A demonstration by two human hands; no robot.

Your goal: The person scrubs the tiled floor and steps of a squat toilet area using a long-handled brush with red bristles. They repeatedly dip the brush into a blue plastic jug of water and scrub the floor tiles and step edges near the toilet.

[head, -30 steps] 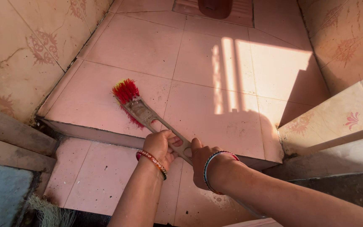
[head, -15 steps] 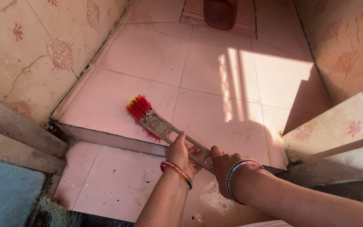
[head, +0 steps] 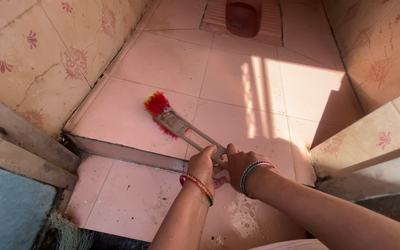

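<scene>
Presently, left hand and right hand both grasp the scrub brush handle; red bristles rest on the pink tiled floor.

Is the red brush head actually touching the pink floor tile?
Touching. In the head view the red bristles press flat against the raised pink floor tile with no gap beneath them, while the left hand and right hand hold the handle.

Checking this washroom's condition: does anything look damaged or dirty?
Yes. The left wall tile has a crack running across it, and the lower floor tile by the hands shows whitish stains and dark specks. The brush looks intact.
</scene>
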